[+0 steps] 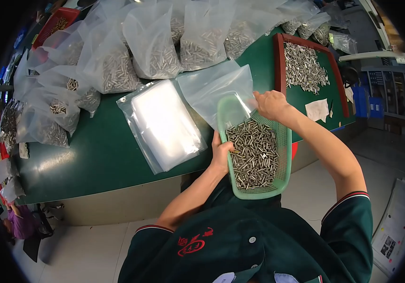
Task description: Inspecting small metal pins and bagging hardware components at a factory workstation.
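A green mesh plastic basket (285,170) full of short metal pins (254,158) is tilted at the table's front edge. My left hand (221,153) grips its left rim, the thumb on the inner side. An empty clear plastic bag (212,92) lies over the basket's far end, its mouth around that end. At the bag's right edge my right hand (273,104) is closed, pinching the plastic near the basket's far right corner. The fingers of my left hand are partly hidden behind the rim.
A stack of flat plastic bags (167,125) lies on the green table (94,165), left of the basket. Filled bags of pins (160,59) line the back and left. At right, a red-framed tray (279,63) holds loose pins beside a white paper scrap (317,110).
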Available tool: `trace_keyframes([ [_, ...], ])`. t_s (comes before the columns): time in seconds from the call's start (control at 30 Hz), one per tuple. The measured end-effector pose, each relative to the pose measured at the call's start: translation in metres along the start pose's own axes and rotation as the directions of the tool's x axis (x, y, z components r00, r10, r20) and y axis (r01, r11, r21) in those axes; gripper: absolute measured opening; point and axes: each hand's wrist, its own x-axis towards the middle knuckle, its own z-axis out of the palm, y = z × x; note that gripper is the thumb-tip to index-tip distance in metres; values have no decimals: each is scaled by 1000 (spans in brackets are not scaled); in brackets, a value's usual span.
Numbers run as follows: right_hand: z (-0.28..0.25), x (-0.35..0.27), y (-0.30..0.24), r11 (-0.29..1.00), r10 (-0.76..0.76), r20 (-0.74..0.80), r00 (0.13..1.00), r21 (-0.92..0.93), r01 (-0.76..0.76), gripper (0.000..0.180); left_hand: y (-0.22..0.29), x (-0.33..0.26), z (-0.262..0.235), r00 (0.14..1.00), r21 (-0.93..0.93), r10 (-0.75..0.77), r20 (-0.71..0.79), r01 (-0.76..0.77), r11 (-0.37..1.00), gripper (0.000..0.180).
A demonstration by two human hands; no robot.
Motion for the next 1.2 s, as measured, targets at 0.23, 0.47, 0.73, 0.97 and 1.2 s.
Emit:
trace_keyframes([
  [0.23,-28,-7,-19,1000,-3,-108,994,-30,0,37,6,1,-3,998,-239,62,19,-56,969,77],
  [0.47,-127,-93,28,991,80,-210,975,-91,-101,41,48,-37,98,967,-264,173,188,-120,957,78],
  [0.73,-128,-85,72,987,-85,81,993,-131,95,43,63,-55,125,961,-237,-159,227,213,948,75],
  [0.97,-74,-63,22,997,-61,224,973,-28,69,43,55,-56,72,958,-189,-282,57,288,939,68],
  [1.2,-58,-52,3,996,-46,201,979,-69,61,47,49,-21,30,954,-26,-288,-88,287,958,34],
])
